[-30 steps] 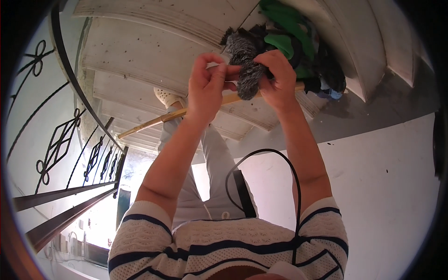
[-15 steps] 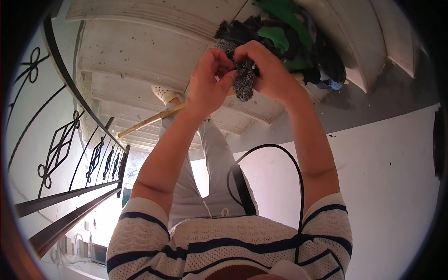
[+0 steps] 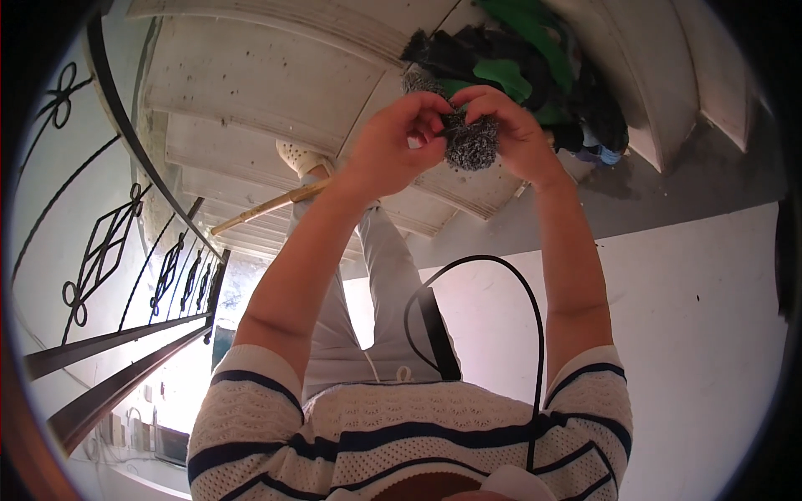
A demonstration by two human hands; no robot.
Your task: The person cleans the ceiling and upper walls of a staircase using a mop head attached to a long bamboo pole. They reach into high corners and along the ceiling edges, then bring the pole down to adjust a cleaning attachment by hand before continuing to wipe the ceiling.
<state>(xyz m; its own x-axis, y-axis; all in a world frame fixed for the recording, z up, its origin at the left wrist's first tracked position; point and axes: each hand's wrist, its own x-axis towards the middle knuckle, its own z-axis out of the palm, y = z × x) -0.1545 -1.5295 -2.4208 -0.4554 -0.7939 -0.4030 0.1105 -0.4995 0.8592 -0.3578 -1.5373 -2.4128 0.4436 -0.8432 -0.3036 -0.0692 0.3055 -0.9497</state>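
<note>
My left hand (image 3: 397, 140) and my right hand (image 3: 518, 134) meet at a fuzzy, speckled grey bundle (image 3: 474, 149) whose exact kind I cannot tell. The fingers of both are closed in pinches at its top. The bundle's rounded lower end hangs between the hands, and more similar grey material (image 3: 420, 81) shows just beyond them. Behind my hands lies a heap of black and green cloth (image 3: 501, 75) on a stair. A bamboo pole (image 3: 271, 209) runs from the lower left up toward my left wrist, where my hands hide its course.
Pale stone steps (image 3: 251, 75) spread around my feet, one wearing a cream clog (image 3: 298, 159). A black iron railing (image 3: 100, 259) borders the left. White wall (image 3: 668, 334) stands at the right. A black cable (image 3: 484, 260) loops in front of my trousers.
Both hands have shifted slightly right with the grey bundle. Its hanging end now looks rounder and fuller, and my right-hand fingers have come over its top.
</note>
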